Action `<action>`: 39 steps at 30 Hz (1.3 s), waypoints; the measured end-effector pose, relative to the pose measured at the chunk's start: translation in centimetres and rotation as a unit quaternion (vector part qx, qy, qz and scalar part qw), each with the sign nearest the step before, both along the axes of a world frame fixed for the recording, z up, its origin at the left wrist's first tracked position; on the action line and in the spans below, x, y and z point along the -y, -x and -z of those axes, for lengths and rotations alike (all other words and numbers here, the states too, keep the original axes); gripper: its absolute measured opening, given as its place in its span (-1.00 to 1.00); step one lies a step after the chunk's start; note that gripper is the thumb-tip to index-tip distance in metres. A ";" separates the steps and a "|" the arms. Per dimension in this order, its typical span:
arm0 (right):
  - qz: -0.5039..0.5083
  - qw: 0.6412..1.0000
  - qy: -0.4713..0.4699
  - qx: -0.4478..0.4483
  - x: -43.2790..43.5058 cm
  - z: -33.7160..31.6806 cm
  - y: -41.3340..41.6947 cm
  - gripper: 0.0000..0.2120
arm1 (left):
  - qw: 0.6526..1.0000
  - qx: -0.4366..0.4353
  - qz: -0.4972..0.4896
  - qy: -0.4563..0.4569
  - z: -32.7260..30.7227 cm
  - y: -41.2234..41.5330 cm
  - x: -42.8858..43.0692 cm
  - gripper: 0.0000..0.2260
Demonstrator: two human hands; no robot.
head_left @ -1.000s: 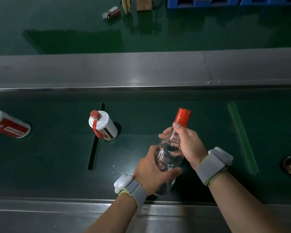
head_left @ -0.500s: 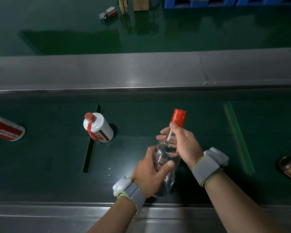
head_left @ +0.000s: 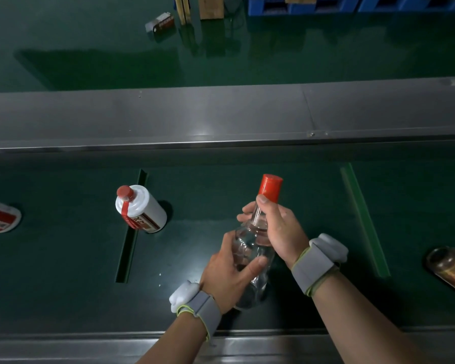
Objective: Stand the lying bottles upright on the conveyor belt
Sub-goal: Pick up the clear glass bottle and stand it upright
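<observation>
Gripped at neck and body in both hands, clear glass bottle needed flat seating on conveyor belt before release.

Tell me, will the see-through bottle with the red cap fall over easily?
Probably, yes. The clear bottle looks tall and narrow, so a nudge could tip it. Both the left hand and right hand steady it. It looks like smooth glass, so likely slippery and breakable.

Clear glass bottle: see-through, bright red cap.
White ceramic bottle: red stopper, red ribbon, red-and-white label band.
Lying white bottle at left edge: broad red label.
Amber bottle at right edge: golden-brown, glinting.
Green conveyor belt: deep green, lighter green strip.
Wrist bands: grey, yellow-green edging.
</observation>
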State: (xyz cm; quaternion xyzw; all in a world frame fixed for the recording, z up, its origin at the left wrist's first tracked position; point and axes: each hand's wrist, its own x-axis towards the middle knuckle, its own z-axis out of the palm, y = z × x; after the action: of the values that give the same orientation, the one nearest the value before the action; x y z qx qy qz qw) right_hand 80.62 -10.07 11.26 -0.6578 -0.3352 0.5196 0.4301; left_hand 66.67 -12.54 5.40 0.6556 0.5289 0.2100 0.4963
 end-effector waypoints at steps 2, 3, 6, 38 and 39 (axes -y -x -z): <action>0.000 1.000 0.000 -0.003 -0.1 0.1 0.0 -0.61 | 1.000 -0.001 0.003 -0.001 0.0 -0.1 -0.2 -0.47; -0.001 1.000 -0.001 -0.004 -0.2 0.2 0.0 -0.59 | 1.000 -0.002 0.004 0.000 0.0 -0.1 -0.3 -0.46; -0.004 1.000 0.001 -0.015 -0.7 0.3 0.0 -0.59 | 1.000 -0.009 0.003 0.011 0.1 -0.3 -0.8 -0.39; -0.121 0.931 0.003 0.345 -6.6 4.3 -1.9 -0.73 | 0.993 -0.103 -0.009 -0.062 3.9 -5.5 -10.1 -0.63; -0.123 0.932 0.008 0.340 -6.5 4.7 -2.0 -0.73 | 0.993 -0.106 -0.001 -0.059 4.3 -5.5 -10.1 -0.60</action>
State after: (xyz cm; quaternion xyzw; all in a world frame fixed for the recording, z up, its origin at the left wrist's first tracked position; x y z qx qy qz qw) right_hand 82.67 -3.55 6.57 -0.7521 -0.5355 0.3166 0.2178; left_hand 72.20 -2.48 1.15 0.7015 0.5662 0.1704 0.3978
